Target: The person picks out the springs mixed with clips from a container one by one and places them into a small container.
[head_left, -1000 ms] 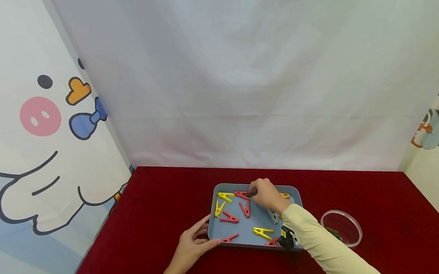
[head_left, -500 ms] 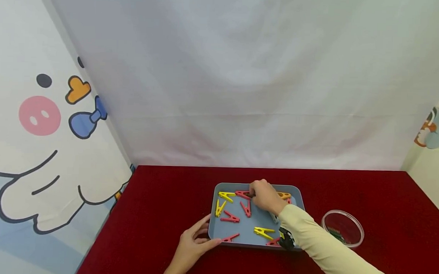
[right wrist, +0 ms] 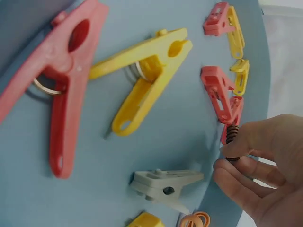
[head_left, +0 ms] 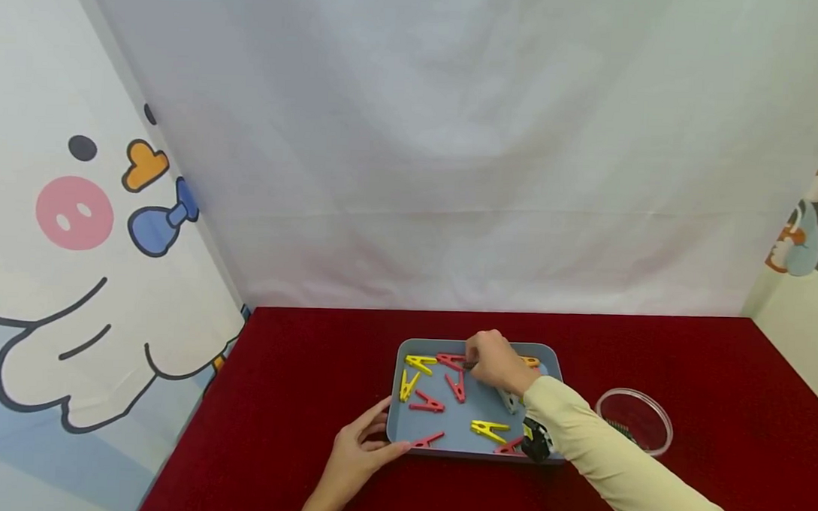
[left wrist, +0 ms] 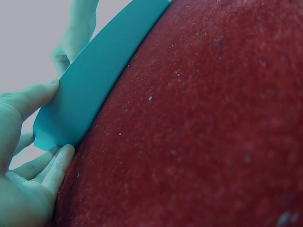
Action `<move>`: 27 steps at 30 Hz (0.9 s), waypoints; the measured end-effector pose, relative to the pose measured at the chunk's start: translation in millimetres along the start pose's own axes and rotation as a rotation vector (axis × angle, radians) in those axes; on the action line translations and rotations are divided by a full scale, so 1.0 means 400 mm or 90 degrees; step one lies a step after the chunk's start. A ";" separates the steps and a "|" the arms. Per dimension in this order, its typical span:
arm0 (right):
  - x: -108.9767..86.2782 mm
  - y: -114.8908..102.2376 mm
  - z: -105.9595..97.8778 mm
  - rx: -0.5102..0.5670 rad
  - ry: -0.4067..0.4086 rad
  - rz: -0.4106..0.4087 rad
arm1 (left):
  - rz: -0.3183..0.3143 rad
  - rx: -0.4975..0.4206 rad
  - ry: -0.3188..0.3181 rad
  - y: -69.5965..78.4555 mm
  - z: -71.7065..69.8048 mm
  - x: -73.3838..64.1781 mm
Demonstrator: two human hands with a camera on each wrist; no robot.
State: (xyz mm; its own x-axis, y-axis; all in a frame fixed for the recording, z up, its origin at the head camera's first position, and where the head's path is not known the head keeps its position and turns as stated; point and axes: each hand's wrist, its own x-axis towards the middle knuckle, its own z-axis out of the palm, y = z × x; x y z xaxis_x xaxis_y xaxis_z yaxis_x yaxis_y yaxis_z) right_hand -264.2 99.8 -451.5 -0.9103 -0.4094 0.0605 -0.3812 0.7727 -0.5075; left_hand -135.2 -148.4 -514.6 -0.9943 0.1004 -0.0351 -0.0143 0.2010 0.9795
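Observation:
A blue-grey tray [head_left: 443, 430] holding red, yellow, grey and orange spring clamps sits on the red tabletop. My left hand [head_left: 353, 456] grips its near left corner; in the left wrist view, the thumb lies at the rim and the fingers at the lower edge. Over the far part of the tray, my right hand [head_left: 498, 362] pinches a small dark coiled spring [right wrist: 232, 135] between thumb and fingertips. The spring's end is close to a red clamp [right wrist: 218, 92]; I cannot tell whether they touch. A grey clamp [right wrist: 165, 186] lies near that hand.
A round clear dish [head_left: 661, 447] with dark green coiled pieces [head_left: 619, 428] stands right of the tray, beside the right sleeve. White cloth hangs behind the red tabletop [head_left: 297, 372]. The tray's raised rim surrounds the clamps.
Both hands stay nearly in place: the left at the tray corner, the right with the spring near the red clamp. The view shifts slightly.

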 end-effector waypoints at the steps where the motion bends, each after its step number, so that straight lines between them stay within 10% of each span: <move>1: -0.001 0.000 -0.002 0.000 0.003 -0.001 | 0.000 0.000 0.000 -0.001 -0.001 0.000; 27: -0.049 0.015 -0.074 0.036 0.045 -0.059 | 0.021 -0.035 -0.010 0.004 0.002 -0.008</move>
State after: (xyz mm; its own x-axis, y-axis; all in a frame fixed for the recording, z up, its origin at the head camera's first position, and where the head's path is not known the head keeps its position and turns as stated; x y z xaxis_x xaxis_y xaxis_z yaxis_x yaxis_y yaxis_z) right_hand -253.2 126.7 -430.2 -0.8813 -0.4416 0.1683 -0.4566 0.7037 -0.5443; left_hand -132.0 -147.7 -513.1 -0.9925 0.1217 -0.0052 0.0124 0.1435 0.9896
